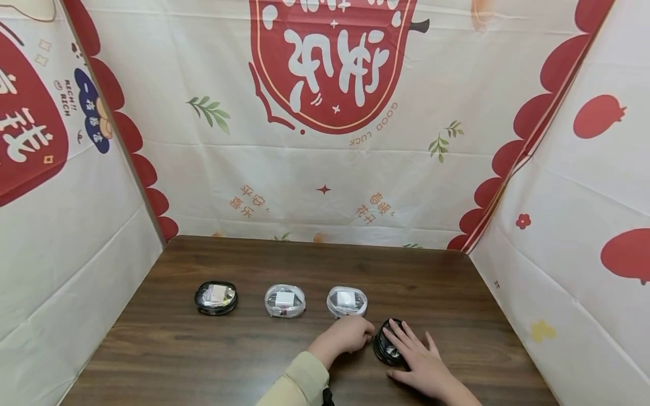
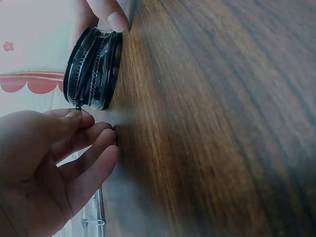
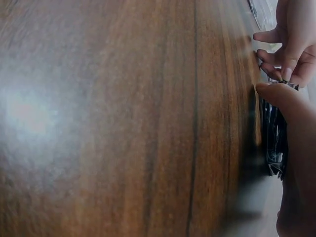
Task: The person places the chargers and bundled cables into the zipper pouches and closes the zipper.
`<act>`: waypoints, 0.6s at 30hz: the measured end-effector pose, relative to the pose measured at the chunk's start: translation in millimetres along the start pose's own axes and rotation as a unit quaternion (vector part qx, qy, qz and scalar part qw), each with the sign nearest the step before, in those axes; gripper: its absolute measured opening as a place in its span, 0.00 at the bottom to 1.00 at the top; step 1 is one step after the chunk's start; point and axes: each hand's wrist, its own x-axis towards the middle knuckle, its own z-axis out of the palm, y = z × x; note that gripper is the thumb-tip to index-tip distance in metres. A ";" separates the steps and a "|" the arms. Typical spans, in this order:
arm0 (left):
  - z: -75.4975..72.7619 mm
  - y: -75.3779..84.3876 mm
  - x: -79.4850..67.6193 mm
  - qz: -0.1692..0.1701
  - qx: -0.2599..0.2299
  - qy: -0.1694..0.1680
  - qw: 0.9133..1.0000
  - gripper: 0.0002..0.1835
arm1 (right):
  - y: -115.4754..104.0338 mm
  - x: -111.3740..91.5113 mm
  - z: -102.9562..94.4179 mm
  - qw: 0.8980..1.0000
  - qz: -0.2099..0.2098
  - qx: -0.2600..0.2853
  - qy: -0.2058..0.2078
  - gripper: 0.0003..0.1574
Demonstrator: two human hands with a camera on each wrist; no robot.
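A small oval black zip pouch (image 1: 382, 346) with a clear top lies on the table at the right. My right hand (image 1: 420, 363) rests on it, fingers spread fairly straight over the top and thumb at its near side. At the pouch's left edge, my left hand (image 1: 346, 335) pinches the zipper pull (image 2: 78, 105) between thumb and index finger. The left wrist view shows the zipper teeth running along the pouch's side wall, and the zip looks closed there. What the pouch contains is mostly hidden under the right hand.
Left of the hands stand a white-trimmed clear pouch (image 1: 347, 301), a second white-trimmed pouch (image 1: 285, 301) and a black-trimmed pouch (image 1: 216, 298), each with a pale block inside. Printed cloth walls (image 1: 325, 163) enclose the brown wooden table (image 1: 203, 361) at the back and sides.
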 end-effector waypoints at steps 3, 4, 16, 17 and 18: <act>0.9 -1.1 -0.4 0.002 -0.011 0.002 1.000 0.09 | 0.6 0.3 0.2 1.000 0.006 0.002 -0.008 0.53; 1.1 -1.5 -0.3 0.001 -0.014 0.003 1.000 0.09 | 0.9 1.1 0.0 1.000 0.008 0.002 -0.012 0.53; 4.9 2.3 3.4 -0.008 0.028 0.027 0.999 0.11 | -4.4 9.9 -1.1 1.000 0.005 0.005 0.009 0.54; 5.3 2.0 3.5 -0.003 0.030 0.028 0.999 0.11 | -5.0 9.6 -1.1 1.000 0.007 0.004 0.008 0.54; 6.1 1.5 3.6 0.002 0.031 0.028 0.999 0.12 | -5.4 9.3 -1.2 1.000 0.009 0.004 0.005 0.55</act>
